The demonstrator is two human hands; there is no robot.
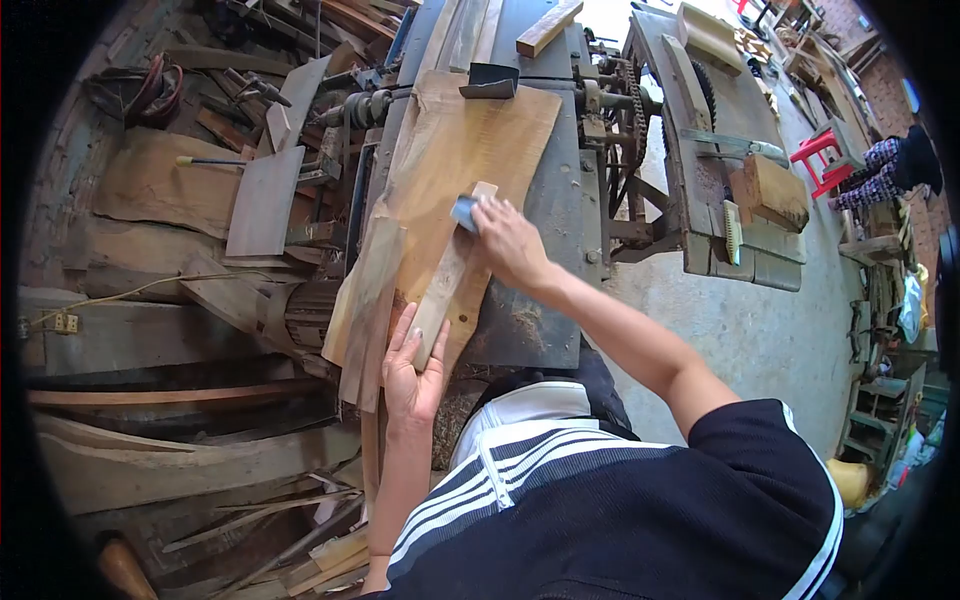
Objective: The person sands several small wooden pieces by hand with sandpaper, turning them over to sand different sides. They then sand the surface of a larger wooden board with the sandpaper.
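Note:
A narrow wooden strip [446, 283] lies lengthwise over a wide, wavy-edged wooden board [440, 130] on a dark metal machine table [530, 330]. My left hand [412, 375] grips the strip's near end, thumb on top and fingers along its sides. My right hand [508, 240] is closed on a bluish-grey piece of sandpaper [464, 213], pressed on the strip near its far end. Part of the sandpaper is hidden under the fingers. A curled dark sheet [490, 82], which looks like sandpaper, rests at the board's far end.
Left of the board lies a rough wooden slat [372, 300]. A short wood block [549, 27] sits on the far table. Gears [635, 110] stand to the right, by a second bench with a brush [733, 232]. A motor [312, 312] and scrap wood are at left. Another person stands far right.

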